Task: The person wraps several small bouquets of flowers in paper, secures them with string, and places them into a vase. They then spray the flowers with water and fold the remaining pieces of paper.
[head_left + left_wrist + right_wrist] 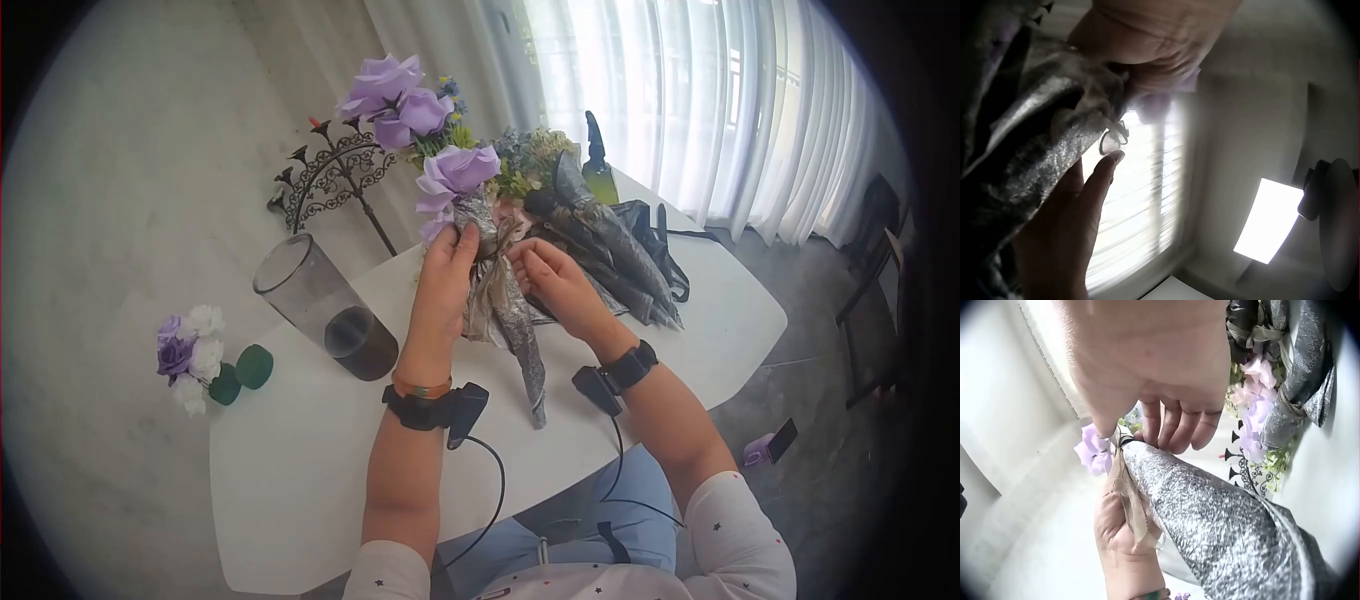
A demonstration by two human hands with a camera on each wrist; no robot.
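Note:
My left hand (449, 275) grips the neck of a bouquet wrapped in crinkled silver-grey paper (520, 345), its lilac flowers (458, 172) above. At the gathered neck, my right hand (560, 285) has its fingers curled in and pinches a thin dark tie (1125, 441). In the left wrist view the tie makes a small loop (1109, 142) by the right thumb tip. A beige ribbon (1130, 509) hangs from the neck, in front of the left palm. The wrapper's lower end tapers down toward the table front.
More grey-wrapped bouquets (625, 255) lie to the right on the white table (300, 480), near a green spray bottle (600, 180). A tall glass vase (325, 305) with dark contents stands left. Beyond are purple and white flowers (190, 355) and a black metal candelabra (345, 180).

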